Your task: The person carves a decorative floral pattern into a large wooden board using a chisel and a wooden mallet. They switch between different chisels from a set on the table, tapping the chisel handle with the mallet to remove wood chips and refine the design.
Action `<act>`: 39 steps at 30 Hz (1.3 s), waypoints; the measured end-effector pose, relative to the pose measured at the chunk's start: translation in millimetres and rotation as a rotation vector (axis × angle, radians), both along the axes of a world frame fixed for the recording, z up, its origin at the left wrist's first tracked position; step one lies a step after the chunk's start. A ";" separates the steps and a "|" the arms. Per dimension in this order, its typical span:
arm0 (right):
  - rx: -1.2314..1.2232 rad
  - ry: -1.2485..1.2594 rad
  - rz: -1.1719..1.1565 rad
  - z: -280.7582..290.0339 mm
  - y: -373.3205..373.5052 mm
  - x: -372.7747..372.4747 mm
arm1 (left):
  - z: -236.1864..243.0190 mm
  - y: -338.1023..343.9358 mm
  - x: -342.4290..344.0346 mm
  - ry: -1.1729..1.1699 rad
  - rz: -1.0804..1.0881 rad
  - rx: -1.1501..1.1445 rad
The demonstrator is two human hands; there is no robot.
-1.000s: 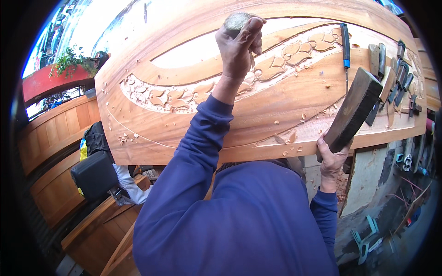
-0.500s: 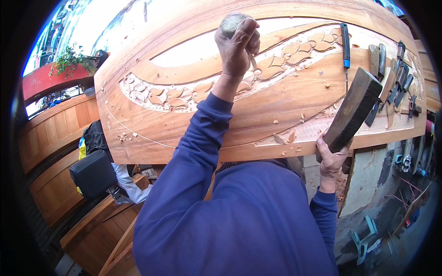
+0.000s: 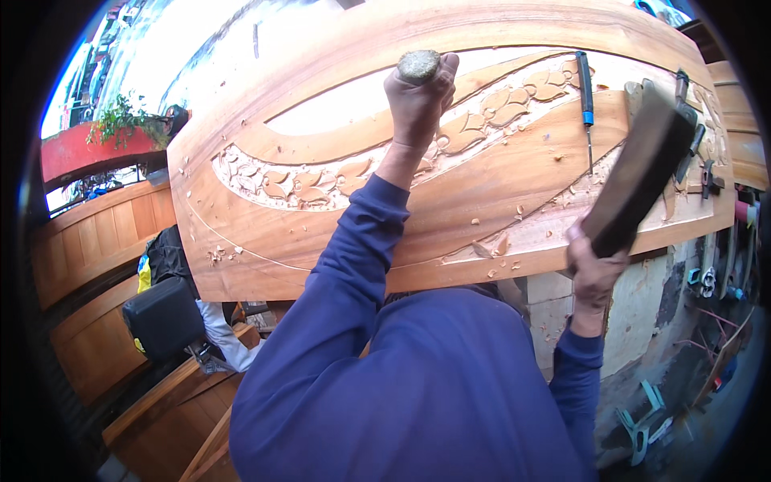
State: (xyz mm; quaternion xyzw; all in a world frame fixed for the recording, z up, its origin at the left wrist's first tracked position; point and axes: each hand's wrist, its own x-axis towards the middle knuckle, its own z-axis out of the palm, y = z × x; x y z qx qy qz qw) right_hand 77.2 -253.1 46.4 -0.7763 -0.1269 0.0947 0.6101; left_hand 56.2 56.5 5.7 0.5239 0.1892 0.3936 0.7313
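Observation:
My left hand (image 3: 411,108) is closed around a carving chisel. The blunt top of the chisel's handle (image 3: 419,66) shows above my fist, and its blade is mostly hidden behind the hand. Below it runs a carved leaf band (image 3: 309,186) in a large wooden panel (image 3: 450,213). My right hand (image 3: 596,277) grips the lower end of a thick wooden mallet (image 3: 642,165), slightly blurred, over the panel's right side. The mallet is apart from the chisel. A thin tool with a black and blue handle (image 3: 585,90) lies between them on the panel.
Several chisels and a clamp-like tool (image 3: 708,178) lie at the panel's right end, partly behind the mallet. Wood shavings (image 3: 491,245) dot the surface. A black padded seat (image 3: 163,316) stands at left, near a red planter (image 3: 96,153). Clamps (image 3: 640,430) lie at lower right.
My right hand has swung the mallet to the right, away from the chisel. My left hand has shifted slightly, and the chisel's handle top now faces up more. The view has moved a little.

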 end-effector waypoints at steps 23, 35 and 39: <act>-0.431 -0.753 0.517 35.5 91.7 78.8 | -6.0 42.2 4.5 0.042 -0.620 -0.143; 0.040 -0.436 0.212 84.5 50.6 113.1 | 10.5 18.4 1.1 0.138 -0.342 -0.122; -0.104 -0.911 0.136 129.9 42.0 154.7 | 8.7 9.9 3.3 0.058 -0.340 -0.084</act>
